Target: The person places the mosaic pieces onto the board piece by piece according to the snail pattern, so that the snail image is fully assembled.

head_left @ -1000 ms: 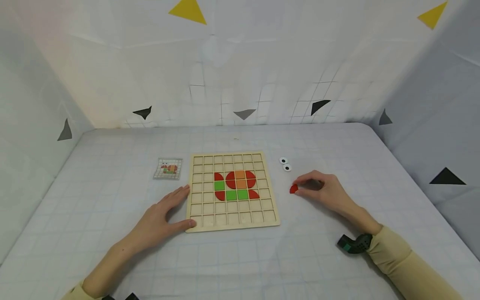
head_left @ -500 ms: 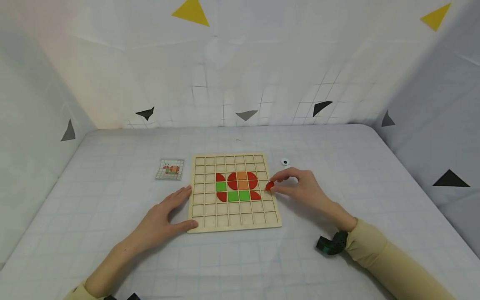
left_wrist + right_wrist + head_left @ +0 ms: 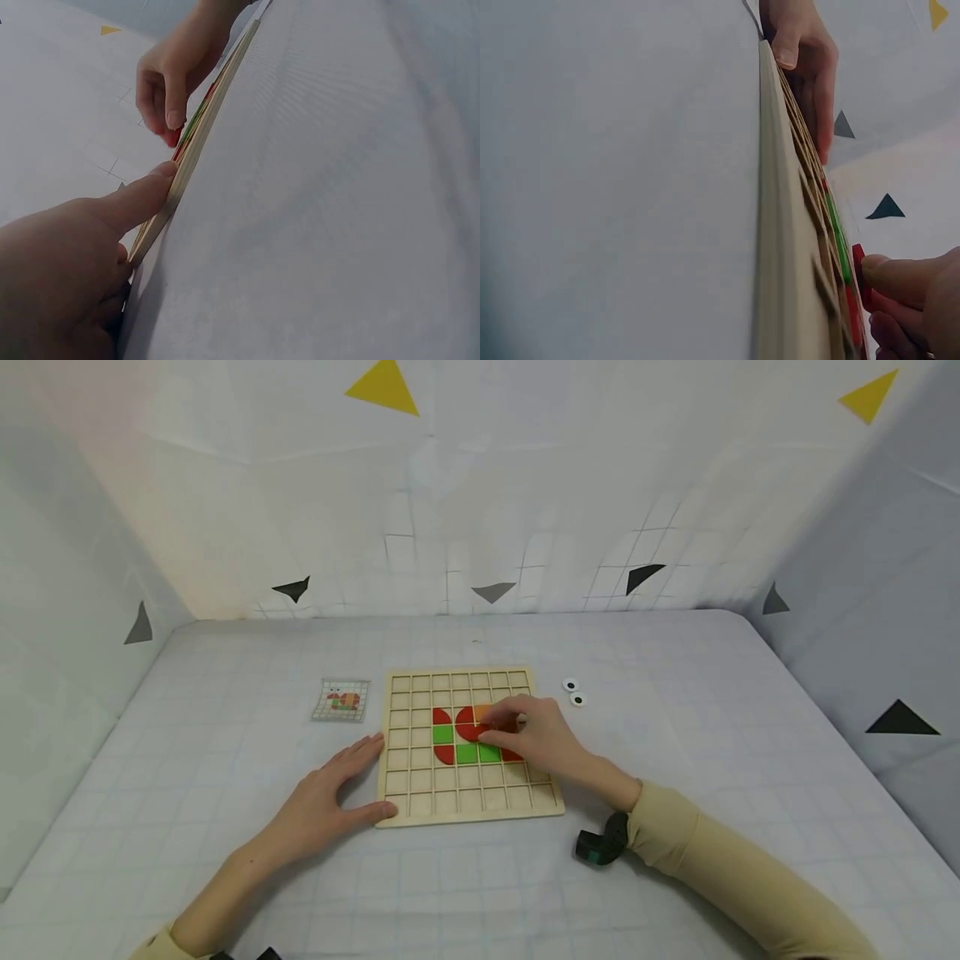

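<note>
A wooden grid board (image 3: 422, 783) lies on the table, holding red quarter-circle pieces (image 3: 444, 754), green squares (image 3: 466, 753) and orange squares, partly covered by my right hand. My right hand (image 3: 542, 735) pinches a loose red quarter-circle piece (image 3: 860, 274) between thumb and fingers, just over the middle of the board. In the left wrist view that piece's lower edge is close to the board; contact cannot be told. My left hand (image 3: 315, 802) rests at the board's left side, thumb on the near corner and the extended fingers along the edge.
Left of the board lies a small picture card (image 3: 341, 700) with a gridded coloured figure. To its right are two white discs with black dots, an upper eye disc (image 3: 570, 685) and a lower eye disc (image 3: 577, 699). A pale wall hanging rises behind the table.
My right hand has carried the red quarter-circle piece leftward from the table beside the board to over the board's middle. My left hand has stayed at the board's edge.
</note>
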Demonstrator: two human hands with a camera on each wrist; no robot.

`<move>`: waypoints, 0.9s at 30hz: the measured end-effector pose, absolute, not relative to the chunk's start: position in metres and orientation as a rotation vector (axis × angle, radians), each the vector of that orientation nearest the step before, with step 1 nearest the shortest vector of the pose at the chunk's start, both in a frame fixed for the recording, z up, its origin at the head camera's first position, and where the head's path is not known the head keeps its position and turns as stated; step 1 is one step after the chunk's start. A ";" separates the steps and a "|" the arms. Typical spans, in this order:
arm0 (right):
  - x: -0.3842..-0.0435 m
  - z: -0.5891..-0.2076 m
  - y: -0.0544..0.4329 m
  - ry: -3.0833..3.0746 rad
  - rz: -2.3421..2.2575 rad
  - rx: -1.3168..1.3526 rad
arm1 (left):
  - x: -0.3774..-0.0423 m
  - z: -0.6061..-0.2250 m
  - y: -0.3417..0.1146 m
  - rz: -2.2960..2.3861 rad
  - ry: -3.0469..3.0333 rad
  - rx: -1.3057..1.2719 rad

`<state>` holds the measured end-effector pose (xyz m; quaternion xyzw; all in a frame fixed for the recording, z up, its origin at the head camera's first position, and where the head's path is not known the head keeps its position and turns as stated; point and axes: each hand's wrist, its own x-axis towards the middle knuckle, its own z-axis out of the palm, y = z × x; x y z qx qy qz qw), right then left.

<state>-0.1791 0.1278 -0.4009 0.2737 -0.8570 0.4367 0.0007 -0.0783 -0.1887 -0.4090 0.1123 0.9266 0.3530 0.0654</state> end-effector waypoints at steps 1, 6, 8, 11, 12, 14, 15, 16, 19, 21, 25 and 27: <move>-0.180 -0.400 0.124 -2.694 1.355 0.863 | -0.078 -0.409 -0.189 1.068 2.795 0.341; -0.186 -0.395 0.099 -2.716 1.370 0.875 | -0.079 -0.408 -0.188 1.088 2.786 0.344; -0.189 -0.393 0.087 -2.727 1.351 0.878 | -0.079 -0.408 -0.188 1.092 2.783 0.347; -0.192 -0.391 0.071 -2.745 1.285 0.873 | -0.079 -0.407 -0.188 1.095 2.780 0.354; -0.192 -0.391 0.067 -2.750 1.267 0.869 | -0.079 -0.407 -0.188 1.094 2.780 0.357; -0.193 -0.392 0.058 -2.748 1.228 0.869 | -0.078 -0.407 -0.188 1.093 2.781 0.360; -0.193 -0.393 0.055 -2.744 1.212 0.873 | -0.078 -0.407 -0.187 1.094 2.781 0.360; -0.193 -0.394 0.053 -2.734 1.198 0.876 | -0.078 -0.407 -0.187 1.095 2.780 0.360; -0.193 -0.400 0.048 -2.671 1.129 0.915 | -0.078 -0.407 -0.187 1.097 2.780 0.362; -0.193 -0.403 0.047 -2.632 1.102 0.939 | -0.078 -0.407 -0.187 1.094 2.783 0.365; -0.193 -0.408 0.047 -2.578 1.073 0.978 | -0.078 -0.407 -0.188 1.085 2.788 0.370; -0.192 -0.408 0.047 -2.570 1.068 0.985 | -0.078 -0.407 -0.188 1.084 2.792 0.374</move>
